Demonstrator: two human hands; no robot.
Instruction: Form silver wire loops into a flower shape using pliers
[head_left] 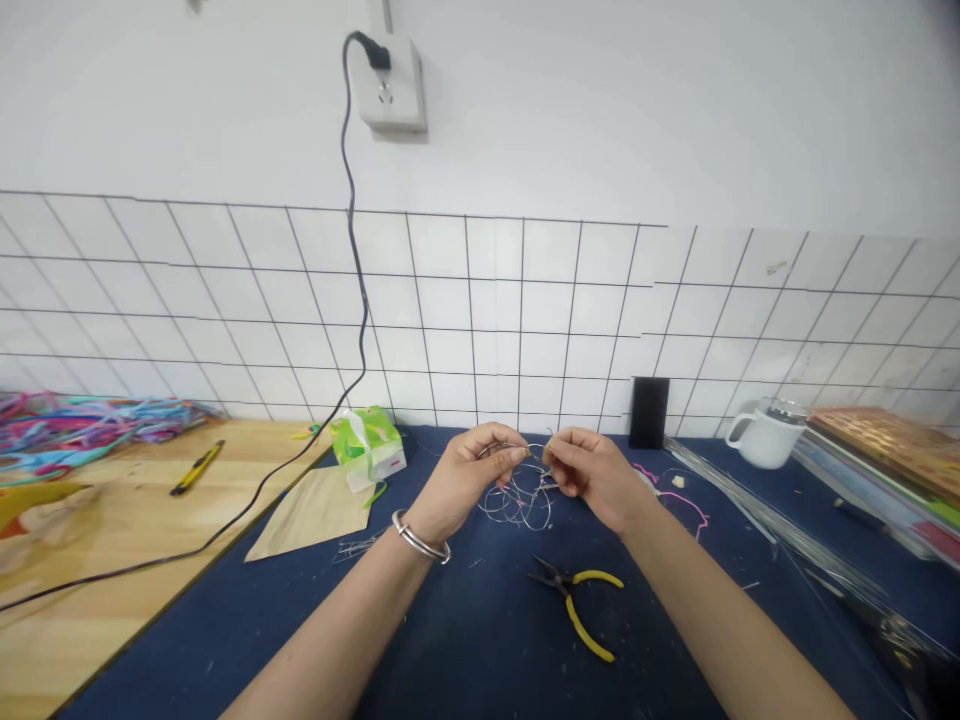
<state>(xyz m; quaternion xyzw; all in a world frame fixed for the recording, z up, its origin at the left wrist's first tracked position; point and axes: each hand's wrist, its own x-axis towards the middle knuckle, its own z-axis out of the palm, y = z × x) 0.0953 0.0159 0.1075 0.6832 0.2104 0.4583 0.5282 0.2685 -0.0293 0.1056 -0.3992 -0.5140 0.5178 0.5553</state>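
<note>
My left hand [484, 468], with a silver bangle [421, 541] on its wrist, pinches a thin wire [534, 447] between thumb and forefinger. Close by on the right, my right hand [589, 468] is closed in a pinch on the same wire, whose short end sticks up above the fingertips. Looped coils of thin silvery wire [517, 507] hang or lie just below the hands; I cannot tell which. Nearer to me, yellow-handled pliers [577, 590] lie on the dark blue mat with their jaws apart.
On the left are a green tissue pack [371, 445], a beige sheet [315, 512], a yellow cutter [197, 468] and a black cable [259, 490]. To the right stand a black block [649, 412] and a white mug [766, 437], beside long wires [724, 488] and stacked books [877, 480].
</note>
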